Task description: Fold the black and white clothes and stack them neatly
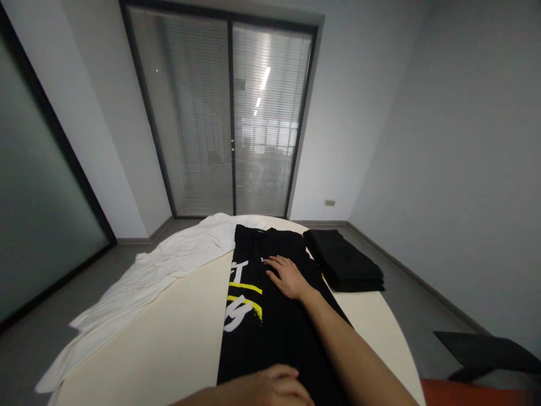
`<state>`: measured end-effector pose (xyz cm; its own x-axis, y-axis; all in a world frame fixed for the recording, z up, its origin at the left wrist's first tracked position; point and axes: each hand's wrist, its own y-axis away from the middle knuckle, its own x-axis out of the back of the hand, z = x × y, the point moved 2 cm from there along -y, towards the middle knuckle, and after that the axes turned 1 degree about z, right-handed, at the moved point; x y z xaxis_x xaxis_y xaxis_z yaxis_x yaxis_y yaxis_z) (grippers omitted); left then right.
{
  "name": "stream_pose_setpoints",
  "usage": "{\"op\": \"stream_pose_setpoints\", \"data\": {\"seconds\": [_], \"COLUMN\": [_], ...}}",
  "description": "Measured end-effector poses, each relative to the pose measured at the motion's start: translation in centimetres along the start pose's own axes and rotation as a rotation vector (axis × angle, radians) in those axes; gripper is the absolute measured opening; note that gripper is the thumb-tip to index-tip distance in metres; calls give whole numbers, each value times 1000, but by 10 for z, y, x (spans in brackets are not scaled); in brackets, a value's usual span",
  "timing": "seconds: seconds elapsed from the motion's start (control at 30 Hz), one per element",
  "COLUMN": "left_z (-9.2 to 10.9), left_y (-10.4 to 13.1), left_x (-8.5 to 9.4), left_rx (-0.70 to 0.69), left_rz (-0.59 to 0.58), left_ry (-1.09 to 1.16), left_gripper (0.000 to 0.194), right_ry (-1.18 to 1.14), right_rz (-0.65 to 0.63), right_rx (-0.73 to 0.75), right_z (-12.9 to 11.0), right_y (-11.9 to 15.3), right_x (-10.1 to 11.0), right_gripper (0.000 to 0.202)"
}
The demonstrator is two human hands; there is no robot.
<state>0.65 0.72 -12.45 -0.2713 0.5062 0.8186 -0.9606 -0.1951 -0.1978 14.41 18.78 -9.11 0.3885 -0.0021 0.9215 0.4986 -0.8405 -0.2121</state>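
A black T-shirt (279, 327) with white lettering and yellow stripes lies lengthwise on the pale table (169, 332). Its print is cut off along the left edge, where the cloth is folded. My right hand (288, 277) rests flat on the upper middle of the shirt, open, with its fingers reaching left. Lower down, at the bottom edge of the picture, my left hand (279, 389) lies over the near part of the shirt. Its fingers are slightly bent and apart, holding no cloth that I can see; part of this hand is out of the picture.
Crumpled white cloth (177, 259) runs along the table's left edge and hangs over it. A stack of folded black clothes (346, 262) sits at the right edge. A black chair part (486, 349) stands at lower right. Beyond the table is a glass partition with blinds (198, 124).
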Motion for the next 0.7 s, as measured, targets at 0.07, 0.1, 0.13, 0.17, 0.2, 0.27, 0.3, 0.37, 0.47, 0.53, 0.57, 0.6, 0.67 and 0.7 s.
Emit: {"op": "stream_pose_setpoints", "data": {"seconds": [0.07,0.1,0.13,0.17,0.2,0.27,0.3,0.37,0.47,0.53,0.57,0.6,0.67,0.7], "left_z": [15,19,22,22,20,15,12,9,9,10,10,9,5,1], "left_y": [5,8,13,17,21,27,29,30,29,28,28,28,28,28], "left_x": [34,49,61,70,75,76,74,70,69,72,74,76,76,74], "left_rx": [83,167,291,423,525,656,678,681,679,676,673,671,660,652], "left_rz": [63,77,104,135,141,140,132,123,123,118,111,101,77,67], "left_ry": [-109,-160,-191,-215,-222,-213,-204,-193,-198,-209,-215,-220,-228,-233], "left_gripper": [31,35,52,65,72,80,81,81,82,84,85,85,86,86], "right_ry": [-8,-10,-10,-10,-7,3,7,14,34,48,49,44,23,8], "right_rz": [11,18,25,29,33,36,38,35,18,21,29,35,44,44], "right_rx": [4,5,5,5,5,7,7,-5,-118,-236,-284,-322,-381,-410], "right_z": [2,3,4,5,5,5,4,0,-8,-12,-14,-15,-17,-16], "right_y": [-1,-1,-1,-1,-1,-2,-3,-8,-27,-47,-58,-69,-91,-101], "right_x": [-3,-4,-6,-7,-8,-7,-6,-1,7,9,8,6,-1,-5], "right_gripper": [48,47,47,46,46,45,44,42,39,39,38,39,41,43]}}
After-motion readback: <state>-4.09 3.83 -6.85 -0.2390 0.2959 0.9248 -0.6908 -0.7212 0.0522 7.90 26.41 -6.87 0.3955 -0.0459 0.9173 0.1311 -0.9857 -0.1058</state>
